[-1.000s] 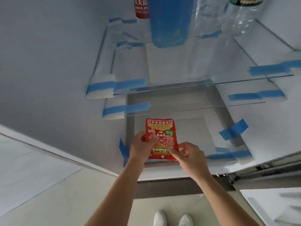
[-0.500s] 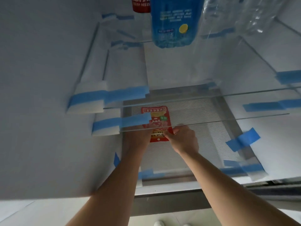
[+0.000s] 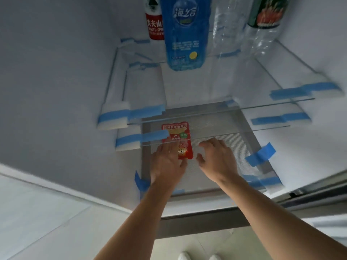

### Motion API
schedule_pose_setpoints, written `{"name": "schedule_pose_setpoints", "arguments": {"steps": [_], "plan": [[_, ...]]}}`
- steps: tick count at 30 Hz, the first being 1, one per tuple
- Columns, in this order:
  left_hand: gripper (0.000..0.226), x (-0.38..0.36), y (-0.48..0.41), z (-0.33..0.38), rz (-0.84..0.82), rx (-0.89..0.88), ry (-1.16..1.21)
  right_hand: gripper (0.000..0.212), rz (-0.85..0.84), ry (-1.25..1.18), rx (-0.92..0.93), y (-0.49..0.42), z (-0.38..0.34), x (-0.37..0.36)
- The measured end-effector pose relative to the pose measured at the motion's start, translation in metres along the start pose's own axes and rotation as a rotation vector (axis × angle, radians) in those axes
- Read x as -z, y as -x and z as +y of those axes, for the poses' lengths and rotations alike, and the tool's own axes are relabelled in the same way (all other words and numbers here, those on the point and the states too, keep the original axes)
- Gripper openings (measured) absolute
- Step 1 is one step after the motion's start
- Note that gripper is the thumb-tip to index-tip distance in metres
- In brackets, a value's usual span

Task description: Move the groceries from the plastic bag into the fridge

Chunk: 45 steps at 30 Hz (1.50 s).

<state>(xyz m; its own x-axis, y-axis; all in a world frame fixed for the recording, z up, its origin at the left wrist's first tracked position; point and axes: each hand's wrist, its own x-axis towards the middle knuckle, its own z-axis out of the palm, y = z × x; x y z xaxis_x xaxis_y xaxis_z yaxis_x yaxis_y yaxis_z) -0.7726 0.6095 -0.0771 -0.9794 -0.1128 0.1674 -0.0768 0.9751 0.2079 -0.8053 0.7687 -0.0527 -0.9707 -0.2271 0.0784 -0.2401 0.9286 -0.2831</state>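
Red snack packet [image 3: 179, 141] lies flat on fridge's ribbed bottom shelf [image 3: 221, 147], long axis front-to-back, printed top edge toward back wall. Left hand [image 3: 168, 162] palm-down, fingers spread, touching packet's near-left edge, not gripping. Right hand [image 3: 216, 158] w/ fingers loosely spread, empty, just beside packet. Glass shelves [image 3: 262, 106] above, blue tape [image 3: 260, 154] on edges.
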Motion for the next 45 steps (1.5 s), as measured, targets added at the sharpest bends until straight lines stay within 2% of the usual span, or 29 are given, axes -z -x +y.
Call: {"name": "schedule_pose_setpoints", "arguments": {"steps": [5, 10, 24, 30, 35, 45], "plan": [[0.064, 0.034, 0.032, 0.022, -0.013, -0.111, 0.020, 0.046, 0.048, 0.075, 0.084, 0.038, 0.006, 0.031], [0.061, 0.066, 0.063, 0.040, 0.043, -0.194, 0.035, 0.054, 0.111, 0.144, 0.133, 0.078, 0.016, 0.060], [0.056, 0.095, 0.080, 0.075, 0.087, -0.348, 0.053, 0.059, 0.228, 0.149, 0.046, 0.126, 0.025, 0.093], [0.055, 0.093, 0.071, 0.085, 0.078, -0.510, 0.138, 0.061, 0.275, 0.168, -0.095, 0.142, 0.022, 0.099], [0.052, 0.095, 0.067, 0.092, 0.112, -0.678, 0.199, 0.054, 0.297, 0.188, -0.251, 0.164, 0.019, 0.103], [0.056, 0.095, 0.106, 0.125, -0.091, -1.028, 0.266, 0.043, 0.493, 0.325, -0.610, 0.264, -0.004, 0.110]]}}
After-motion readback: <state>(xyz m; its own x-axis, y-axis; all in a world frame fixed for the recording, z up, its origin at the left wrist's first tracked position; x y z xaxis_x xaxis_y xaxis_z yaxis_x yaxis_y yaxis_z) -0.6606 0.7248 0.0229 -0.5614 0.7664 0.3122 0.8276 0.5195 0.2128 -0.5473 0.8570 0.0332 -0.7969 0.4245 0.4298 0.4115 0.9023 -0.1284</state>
